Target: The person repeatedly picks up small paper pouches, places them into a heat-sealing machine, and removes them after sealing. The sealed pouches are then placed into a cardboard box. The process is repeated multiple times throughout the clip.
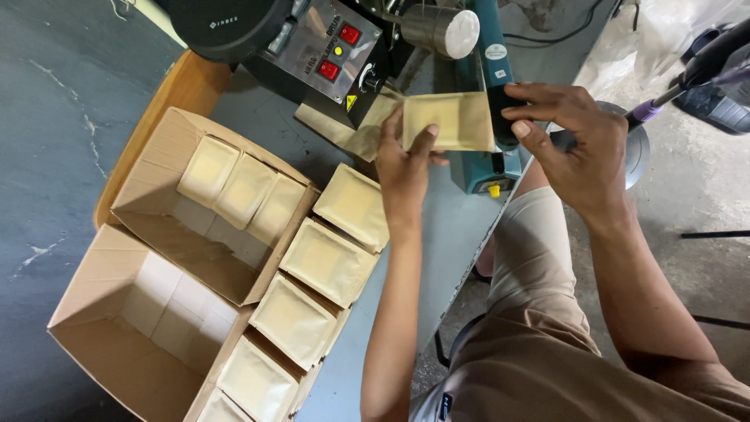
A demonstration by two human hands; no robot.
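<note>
Two hands: the left hand (404,168) holds one flat tan paper pouch (449,121) in closed fingers at the teal sealing machine (491,94); the right hand (574,144) grips its handle. Five pouches line the counter (437,234) beside two open cardboard boxes (148,195).

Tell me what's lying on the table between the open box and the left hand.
A row of flat tan pouches, overlapping, lies between the box and the left hand, seen in the head view.

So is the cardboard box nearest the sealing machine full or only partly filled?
Partly filled. The cardboard box holds three tan pouches in a row along its far side; the rest of its bottom shows bare.
</note>
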